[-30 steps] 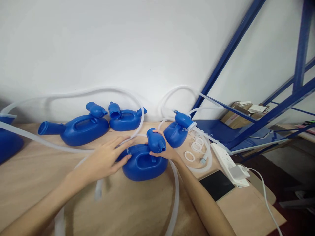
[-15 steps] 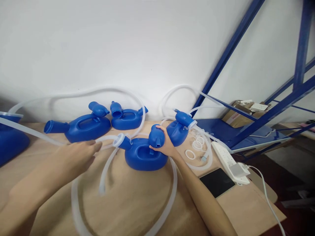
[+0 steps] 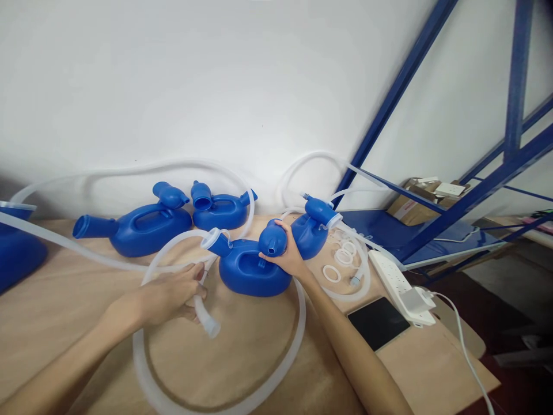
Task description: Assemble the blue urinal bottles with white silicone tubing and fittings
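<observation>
My left hand (image 3: 170,297) is closed around a translucent white hose (image 3: 209,323), whose free end pokes out past the fingers. In my right hand (image 3: 292,255) is a blue spouted cup (image 3: 273,235), its small nozzle facing me. That cup is right by the far end of a blue plastic bottle (image 3: 254,282) with a recessed handle; whether the two touch is hidden. A white ring (image 3: 211,237) sits on the bottle's angled neck. The hose curves in a big loop over the table in front of the bottle.
More blue bottles (image 3: 151,227) with spouted cups line the wall, and one (image 3: 17,245) is cut off at far left. White rings (image 3: 332,273), a dark tablet (image 3: 378,324) and a power strip (image 3: 400,285) lie at right. A blue metal frame (image 3: 400,86) rises behind them.
My left hand has moved right and down and now grips the hose near its end, which has lifted and swung right. My right hand stays on the spouted cup.
</observation>
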Tool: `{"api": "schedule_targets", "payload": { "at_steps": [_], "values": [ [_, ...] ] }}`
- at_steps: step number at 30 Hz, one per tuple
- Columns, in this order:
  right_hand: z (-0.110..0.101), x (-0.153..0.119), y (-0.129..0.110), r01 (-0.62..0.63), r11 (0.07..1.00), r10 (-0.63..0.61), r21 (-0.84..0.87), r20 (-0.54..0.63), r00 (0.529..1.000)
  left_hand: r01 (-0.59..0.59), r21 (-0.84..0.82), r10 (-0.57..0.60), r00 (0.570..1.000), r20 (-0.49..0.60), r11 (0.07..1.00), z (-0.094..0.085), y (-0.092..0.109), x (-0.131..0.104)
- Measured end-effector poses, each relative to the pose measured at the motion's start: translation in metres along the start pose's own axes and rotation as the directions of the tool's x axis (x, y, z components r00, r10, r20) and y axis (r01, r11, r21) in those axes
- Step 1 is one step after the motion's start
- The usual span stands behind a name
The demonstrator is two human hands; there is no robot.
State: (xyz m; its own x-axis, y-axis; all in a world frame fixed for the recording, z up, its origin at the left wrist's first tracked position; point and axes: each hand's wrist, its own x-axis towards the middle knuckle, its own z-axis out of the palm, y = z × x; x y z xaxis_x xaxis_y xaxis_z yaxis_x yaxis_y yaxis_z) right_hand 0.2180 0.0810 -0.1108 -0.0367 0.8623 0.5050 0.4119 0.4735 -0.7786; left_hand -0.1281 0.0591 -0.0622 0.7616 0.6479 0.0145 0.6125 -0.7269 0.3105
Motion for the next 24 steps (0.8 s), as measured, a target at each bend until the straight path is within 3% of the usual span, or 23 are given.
{"api": "schedule_targets", "payload": {
  "at_steps": [4,6,9,14,19,24],
  "values": [
    [0.002,-0.001,0.003,0.017,1.000,-0.016,0.026,-0.013,1.000,-0.140,-0.220,0.177,0.971,0.159,0.965,-0.025,0.031,-0.009],
    [0.002,-0.001,0.005,0.041,0.999,-0.041,0.017,-0.020,0.999,-0.141,-0.345,0.217,0.957,0.193,0.928,-0.035,0.048,-0.014],
    [0.000,-0.001,0.006,0.108,0.993,-0.110,-0.044,-0.034,0.993,-0.127,-0.418,0.172,0.982,0.071,0.899,-0.040,0.065,-0.016],
    [-0.006,0.001,0.000,0.185,0.965,-0.190,-0.183,-0.010,0.982,-0.087,-0.284,0.030,0.979,-0.200,0.955,-0.026,0.065,-0.002],
    [-0.008,0.001,-0.011,0.188,0.958,-0.181,-0.215,0.051,0.982,-0.113,-0.184,0.048,0.944,-0.325,0.976,-0.007,0.061,0.012],
    [-0.011,0.001,-0.013,0.128,0.957,-0.118,-0.259,0.053,0.992,-0.165,-0.113,0.108,0.912,-0.396,0.980,-0.003,0.066,0.012]
  ]
}}
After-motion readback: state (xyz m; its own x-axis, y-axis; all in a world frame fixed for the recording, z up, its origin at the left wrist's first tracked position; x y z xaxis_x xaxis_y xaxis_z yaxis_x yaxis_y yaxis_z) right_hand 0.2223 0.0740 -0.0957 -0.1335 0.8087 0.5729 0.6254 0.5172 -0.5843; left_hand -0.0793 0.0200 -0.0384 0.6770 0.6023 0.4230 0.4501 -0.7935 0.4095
